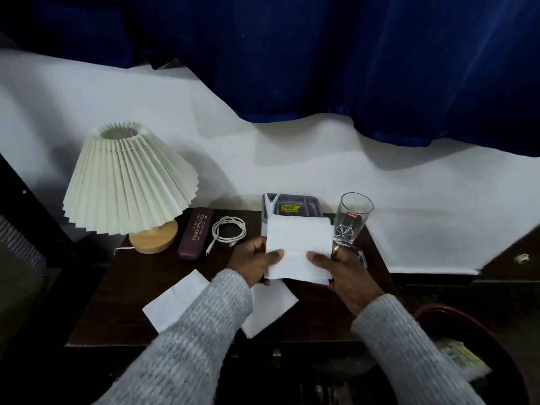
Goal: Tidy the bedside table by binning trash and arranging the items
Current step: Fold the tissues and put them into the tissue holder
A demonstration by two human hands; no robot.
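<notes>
A white tissue [298,244] is held flat above the dark wooden bedside table [122,299]. My left hand [254,263] pinches its left edge and my right hand [342,271] grips its lower right corner. Two more white tissues lie on the table below: one [175,302] at the front left, partly under my left sleeve, and another [270,308] between my forearms. Behind the held tissue stands a grey tray [304,203] with a yellow sticker. A clear glass [352,219] stands upright to the right. A second glass object [361,255] peeks out behind my right hand.
A pleated white lamp [128,179] on a wooden base stands at the back left. Beside it lie a maroon spectacle case [195,233] and a coiled white cable [228,229]. A dark red bin [479,340] holding paper sits at the lower right. Blue curtain hangs behind.
</notes>
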